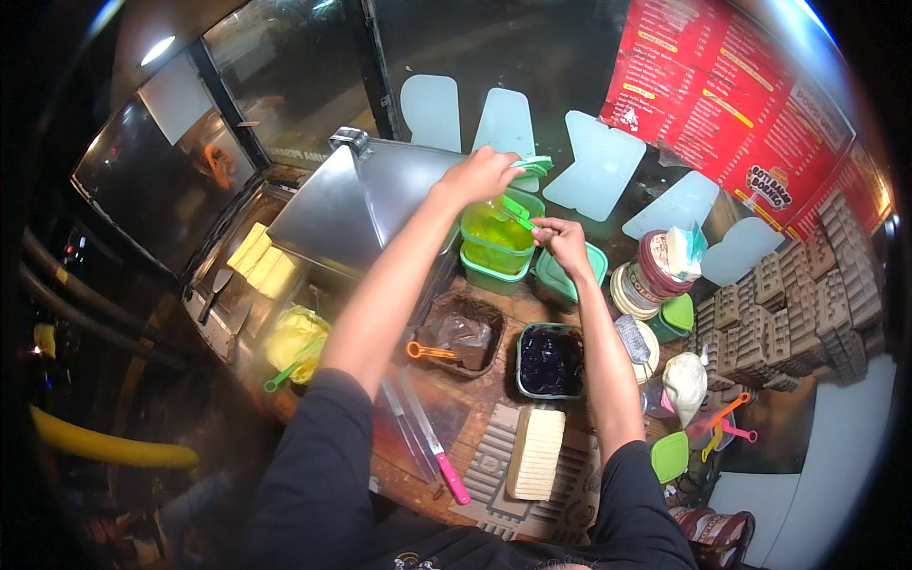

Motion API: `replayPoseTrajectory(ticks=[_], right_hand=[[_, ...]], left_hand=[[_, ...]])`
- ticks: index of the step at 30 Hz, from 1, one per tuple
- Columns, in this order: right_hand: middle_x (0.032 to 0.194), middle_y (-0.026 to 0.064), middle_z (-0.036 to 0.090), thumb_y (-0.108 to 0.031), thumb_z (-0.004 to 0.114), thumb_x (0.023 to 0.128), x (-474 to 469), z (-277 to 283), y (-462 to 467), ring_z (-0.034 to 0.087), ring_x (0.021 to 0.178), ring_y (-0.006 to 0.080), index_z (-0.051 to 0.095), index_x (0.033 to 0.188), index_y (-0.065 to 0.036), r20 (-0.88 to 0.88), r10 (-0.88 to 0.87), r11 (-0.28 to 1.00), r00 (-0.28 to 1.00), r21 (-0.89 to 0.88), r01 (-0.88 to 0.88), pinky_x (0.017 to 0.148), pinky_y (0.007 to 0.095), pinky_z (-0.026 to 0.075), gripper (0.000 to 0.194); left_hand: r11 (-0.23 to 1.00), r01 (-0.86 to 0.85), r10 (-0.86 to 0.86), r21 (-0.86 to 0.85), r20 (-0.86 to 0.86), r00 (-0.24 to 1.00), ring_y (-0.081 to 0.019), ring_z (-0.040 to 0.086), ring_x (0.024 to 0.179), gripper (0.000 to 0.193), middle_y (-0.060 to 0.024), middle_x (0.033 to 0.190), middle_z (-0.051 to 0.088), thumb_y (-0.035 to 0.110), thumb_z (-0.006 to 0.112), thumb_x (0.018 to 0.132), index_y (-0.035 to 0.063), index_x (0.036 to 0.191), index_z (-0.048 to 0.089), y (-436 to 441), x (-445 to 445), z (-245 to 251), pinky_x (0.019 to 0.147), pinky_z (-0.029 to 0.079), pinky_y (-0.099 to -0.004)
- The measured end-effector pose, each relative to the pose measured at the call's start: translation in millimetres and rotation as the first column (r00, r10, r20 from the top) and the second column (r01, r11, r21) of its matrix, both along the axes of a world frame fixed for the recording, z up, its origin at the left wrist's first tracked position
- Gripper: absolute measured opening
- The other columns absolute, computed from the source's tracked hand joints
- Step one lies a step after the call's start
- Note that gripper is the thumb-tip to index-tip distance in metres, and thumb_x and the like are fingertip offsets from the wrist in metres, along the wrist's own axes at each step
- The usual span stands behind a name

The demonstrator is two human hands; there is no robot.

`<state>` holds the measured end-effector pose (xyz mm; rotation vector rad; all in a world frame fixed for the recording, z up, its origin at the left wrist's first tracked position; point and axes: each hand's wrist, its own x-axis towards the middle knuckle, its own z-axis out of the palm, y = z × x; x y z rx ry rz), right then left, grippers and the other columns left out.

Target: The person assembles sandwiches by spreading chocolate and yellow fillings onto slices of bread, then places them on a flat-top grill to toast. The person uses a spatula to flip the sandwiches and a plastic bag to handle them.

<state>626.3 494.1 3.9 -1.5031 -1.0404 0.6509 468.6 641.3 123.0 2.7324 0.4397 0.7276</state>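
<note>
My left hand (482, 175) grips a green plastic lid (534, 168), raised behind a green plastic tub (497, 239). The tub holds something yellow-green and is stacked on another green tub (493, 276). With my right hand (565, 246) I pinch a green utensil (521, 214) whose far end reaches over the upper tub; its tip is hard to make out. Just below the right hand lies a tub with a green lid (573, 271). Nearer me are a tub of dark spread (550, 362) and a tub of brown spread (463, 331) with an orange-handled utensil.
A sliced bread block (536, 456) rests on flattened printed cardboard (486, 456). Left of it lies a pink-handled knife (447, 470). A metal griddle cover (342, 206), yellow bread pieces (262, 262) and yellow spread (298, 342) are at left. Folded cardboard boxes (791, 306) stand right.
</note>
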Motion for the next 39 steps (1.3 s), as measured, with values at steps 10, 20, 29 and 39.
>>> replayPoseTrajectory(ticks=[10, 20, 29, 39], right_hand=[[0.067, 0.0006, 0.065, -0.009, 0.068, 0.083, -8.7, -1.7, -45.3, 0.051, 0.057, 0.0019, 0.067, 0.107, 0.001, -0.097, -0.031, 0.999, 0.995, -0.021, 0.029, 0.051, 0.0200, 0.036, 0.026], [0.073, 0.0040, 0.066, -0.008, 0.068, 0.083, -31.5, 22.2, -151.6, 0.049, 0.052, 0.0026, 0.065, 0.112, 0.002, -0.268, -0.068, 0.992, 0.961, 0.087, 0.095, 0.044, 0.0160, 0.035, 0.030], [0.079, 0.0063, 0.065, -0.004, 0.065, 0.086, -93.8, 35.2, -375.9, 0.057, 0.063, 0.0063, 0.063, 0.112, 0.006, -0.300, -0.228, 0.968, 0.926, -0.171, 0.183, 0.050, 0.0183, 0.044, 0.028], [0.075, 0.0057, 0.063, -0.006, 0.066, 0.085, -165.9, 2.8, -483.2, 0.054, 0.056, 0.0053, 0.063, 0.110, 0.006, -0.436, -0.401, 0.913, 0.806, -0.265, 0.311, 0.049, 0.0181, 0.043, 0.028]], left_hand=[[0.999, -0.018, 0.016, -0.039, -0.051, 0.999, -0.0424, 0.061, 0.082, 0.030, -0.0240, 0.084, 0.064, 0.029, 0.054, 0.093, 0.0055, 0.108, 0.065, -6.2, -3.5, 8.7, 0.075, 0.048, -0.0472], [0.997, 0.064, -0.064, 0.036, 0.015, 0.998, -0.0390, 0.060, 0.094, 0.035, -0.0206, 0.099, 0.065, 0.031, 0.063, 0.086, 0.0033, 0.107, 0.064, -31.4, -8.4, -28.4, 0.085, 0.047, -0.0447], [0.945, -0.010, 0.030, 0.328, -0.054, 0.998, -0.0415, 0.045, 0.118, 0.044, -0.0193, 0.126, 0.052, 0.032, 0.072, 0.078, 0.0059, 0.112, 0.060, -82.7, -19.4, -82.4, 0.097, 0.043, -0.0466], [0.920, -0.239, 0.230, -0.311, -0.067, 0.971, -0.0338, 0.046, 0.109, 0.044, -0.0202, 0.115, 0.051, 0.021, 0.069, 0.075, 0.0016, 0.112, 0.053, -360.2, -117.6, -140.7, 0.093, 0.038, -0.0453]])
